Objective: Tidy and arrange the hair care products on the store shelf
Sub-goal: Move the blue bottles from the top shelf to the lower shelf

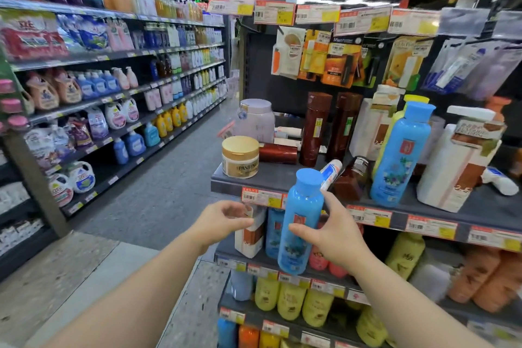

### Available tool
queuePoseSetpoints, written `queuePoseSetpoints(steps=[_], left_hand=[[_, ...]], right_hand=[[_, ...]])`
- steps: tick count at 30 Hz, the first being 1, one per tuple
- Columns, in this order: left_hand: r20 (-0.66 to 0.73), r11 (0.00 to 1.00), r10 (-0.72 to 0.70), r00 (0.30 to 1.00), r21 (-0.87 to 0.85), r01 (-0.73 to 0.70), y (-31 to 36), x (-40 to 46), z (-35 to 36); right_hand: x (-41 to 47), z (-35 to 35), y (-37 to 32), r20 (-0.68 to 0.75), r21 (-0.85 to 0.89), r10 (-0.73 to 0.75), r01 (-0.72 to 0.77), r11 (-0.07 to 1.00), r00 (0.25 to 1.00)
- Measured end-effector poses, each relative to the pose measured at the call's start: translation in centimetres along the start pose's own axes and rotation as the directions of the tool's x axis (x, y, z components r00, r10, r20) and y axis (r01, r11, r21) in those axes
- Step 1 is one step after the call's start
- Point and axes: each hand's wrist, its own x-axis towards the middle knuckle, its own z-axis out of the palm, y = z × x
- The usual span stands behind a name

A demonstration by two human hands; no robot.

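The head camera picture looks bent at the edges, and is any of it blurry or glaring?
Head view: wide-angle lens bows the left aisle shelves and the floor; far products are soft; ceiling spots flare; the blue bottle in the right hand shows glossy highlights yet stays fairly sharp.

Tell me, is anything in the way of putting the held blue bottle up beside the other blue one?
Yes. The right hand grips the blue bottle. Before the standing blue bottle, a brown bottle and a white tube lie tipped on the shelf.

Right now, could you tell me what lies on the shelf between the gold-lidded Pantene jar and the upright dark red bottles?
In the head view, one dark red cylindrical bottle lies on its side there.
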Motion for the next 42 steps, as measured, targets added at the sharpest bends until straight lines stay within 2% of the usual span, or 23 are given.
queuePoseSetpoints(steps=[4,14,20,28,31,33,42], left_hand=[[-0.028,0.994,-0.067,0.997,0.086,0.069,-2.4,1.3,1.0],[-0.206,0.976,-0.049,0.977,0.2,0.091,-5.3,5.1,4.2],[-0.212,0.974,-0.09,0.973,0.187,0.131,-7.4,8.5,5.1],[-0.262,0.973,-0.063,0.963,0.199,0.118,-8.6,12.5,6.5],[-0.29,0.985,-0.032,0.957,0.154,0.079,-11.3,15.3,7.5],[-0.31,0.992,0.002,0.951,0.118,0.036,-10.1,13.9,7.7],[-0.349,0.997,-0.024,0.937,-0.075,-0.002,-9.1,12.1,5.4]], right_hand=[[-0.5,0.2,0.8,-0.02,-0.026,0.012,-0.012,1.0,1.0],[-1.3,1.6,4.1,-0.083,-0.037,-0.002,-0.001,0.999,0.997],[-1.5,1.8,4.6,-0.12,-0.028,0.014,-0.018,0.999,0.993],[-1.0,2.0,5.0,-0.157,-0.008,0.033,-0.034,0.999,0.987],[-0.7,2.4,5.4,-0.169,0.007,0.033,-0.032,0.999,0.985],[-0.6,2.7,5.5,-0.176,0.011,0.03,-0.029,1.0,0.984],[-0.5,3.0,4.8,-0.177,-0.017,0.029,-0.032,0.999,0.984]])
